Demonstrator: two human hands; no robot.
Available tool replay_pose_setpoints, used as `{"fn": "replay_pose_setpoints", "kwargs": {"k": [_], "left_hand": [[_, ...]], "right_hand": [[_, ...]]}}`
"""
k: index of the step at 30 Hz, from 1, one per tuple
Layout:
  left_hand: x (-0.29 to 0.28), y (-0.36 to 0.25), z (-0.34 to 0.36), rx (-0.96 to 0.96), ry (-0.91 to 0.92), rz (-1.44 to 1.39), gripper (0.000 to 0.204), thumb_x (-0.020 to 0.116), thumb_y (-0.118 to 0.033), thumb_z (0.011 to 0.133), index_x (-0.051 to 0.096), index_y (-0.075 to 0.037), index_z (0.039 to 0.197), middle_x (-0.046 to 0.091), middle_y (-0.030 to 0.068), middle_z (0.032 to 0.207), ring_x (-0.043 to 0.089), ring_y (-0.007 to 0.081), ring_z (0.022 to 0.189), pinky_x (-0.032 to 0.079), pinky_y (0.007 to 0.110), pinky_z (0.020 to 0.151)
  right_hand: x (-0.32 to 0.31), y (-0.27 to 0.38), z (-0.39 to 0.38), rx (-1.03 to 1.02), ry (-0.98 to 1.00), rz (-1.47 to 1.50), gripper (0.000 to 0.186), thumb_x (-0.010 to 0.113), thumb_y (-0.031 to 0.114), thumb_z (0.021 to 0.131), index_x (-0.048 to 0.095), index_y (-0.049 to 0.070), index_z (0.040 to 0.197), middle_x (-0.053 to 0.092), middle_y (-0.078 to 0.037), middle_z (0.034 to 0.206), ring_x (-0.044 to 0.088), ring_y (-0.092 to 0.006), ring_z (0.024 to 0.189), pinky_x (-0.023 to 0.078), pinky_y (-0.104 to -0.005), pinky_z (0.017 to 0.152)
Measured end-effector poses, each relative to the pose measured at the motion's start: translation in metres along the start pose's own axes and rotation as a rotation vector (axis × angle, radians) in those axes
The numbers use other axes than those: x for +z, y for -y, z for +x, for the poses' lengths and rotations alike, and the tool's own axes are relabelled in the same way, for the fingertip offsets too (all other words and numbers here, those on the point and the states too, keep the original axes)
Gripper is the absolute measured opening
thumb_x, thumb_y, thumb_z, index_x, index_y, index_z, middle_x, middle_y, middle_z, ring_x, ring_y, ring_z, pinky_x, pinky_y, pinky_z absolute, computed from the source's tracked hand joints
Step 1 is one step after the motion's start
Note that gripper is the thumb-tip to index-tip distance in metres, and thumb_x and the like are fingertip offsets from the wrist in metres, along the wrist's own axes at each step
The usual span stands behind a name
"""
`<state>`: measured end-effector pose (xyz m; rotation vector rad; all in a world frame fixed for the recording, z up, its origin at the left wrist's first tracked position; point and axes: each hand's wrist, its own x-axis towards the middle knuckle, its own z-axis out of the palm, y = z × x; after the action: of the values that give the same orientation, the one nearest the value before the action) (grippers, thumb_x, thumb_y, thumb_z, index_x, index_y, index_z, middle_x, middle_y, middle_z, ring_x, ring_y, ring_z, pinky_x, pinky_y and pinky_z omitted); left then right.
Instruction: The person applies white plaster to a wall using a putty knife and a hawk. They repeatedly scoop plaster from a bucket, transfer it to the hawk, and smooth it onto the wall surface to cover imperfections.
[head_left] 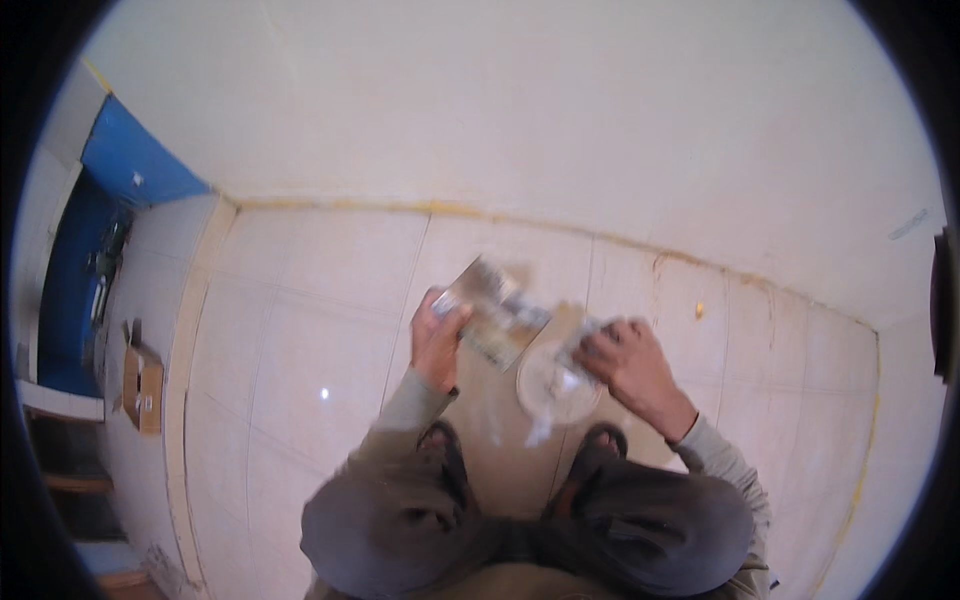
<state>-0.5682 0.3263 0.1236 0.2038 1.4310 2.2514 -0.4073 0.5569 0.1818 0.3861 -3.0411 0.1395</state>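
Note:
My left hand (436, 338) grips the edge of a flat rectangular piece (492, 338), brownish with pale smears, its thumb lying on the upper face. Motion blurs the piece, so its material is hard to tell. Just to its right, my right hand (632, 366) has its fingers closed round something small and greyish, too blurred to name. Below and between the hands, a round whitish lid or tub (548, 402) is on the floor, partly hidden by my right hand. Pale scraps lie about its lower edge.
My sandalled feet stand either side on the tiled floor (300, 340). A small yellowish bit (699, 311) lies to the right. The pale wall (560, 110) rises ahead. At far left are an open cardboard box (148, 390) and a blue panel (140, 160) by a doorway.

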Motion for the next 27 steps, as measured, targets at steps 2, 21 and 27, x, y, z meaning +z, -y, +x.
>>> {"fn": "replay_pose_setpoints", "kwargs": {"k": [2,21,27], "left_hand": [[0.011,-0.011,0.001,-0.032,-0.092,0.018,0.022,0.062,-0.002,0.086,0.053,-0.006,0.105,0.061,0.0016,0.095,0.058,0.0104,0.088,0.049,0.027,0.078],[0.103,-0.14,-0.073,0.095,0.036,0.108,0.018,0.061,0.002,0.081,0.052,-0.003,0.096,0.06,0.0032,0.088,0.058,0.0105,0.079,0.047,0.025,0.074],[0.082,-0.1,-0.059,-0.026,0.108,0.128,0.013,0.059,-0.004,0.087,0.058,-0.007,0.1,0.062,0.002,0.098,0.057,0.0126,0.092,0.046,0.028,0.084]], "right_hand": [[0.022,-0.022,-0.024,0.093,-0.09,0.213,0.035,0.06,0.004,0.075,0.069,0.014,0.107,0.061,-0.002,0.102,0.053,-0.0235,0.09,0.043,-0.0395,0.079],[-0.468,-0.211,-0.004,0.246,-1.27,-0.552,0.039,0.047,-0.001,0.088,0.066,0.016,0.117,0.064,-0.001,0.117,0.058,-0.0261,0.103,0.049,-0.0364,0.088],[-0.523,-0.216,0.033,0.367,-1.208,-0.9,0.036,0.053,0.004,0.084,0.068,0.021,0.113,0.064,0.001,0.115,0.059,-0.0265,0.104,0.053,-0.0395,0.082]]}}
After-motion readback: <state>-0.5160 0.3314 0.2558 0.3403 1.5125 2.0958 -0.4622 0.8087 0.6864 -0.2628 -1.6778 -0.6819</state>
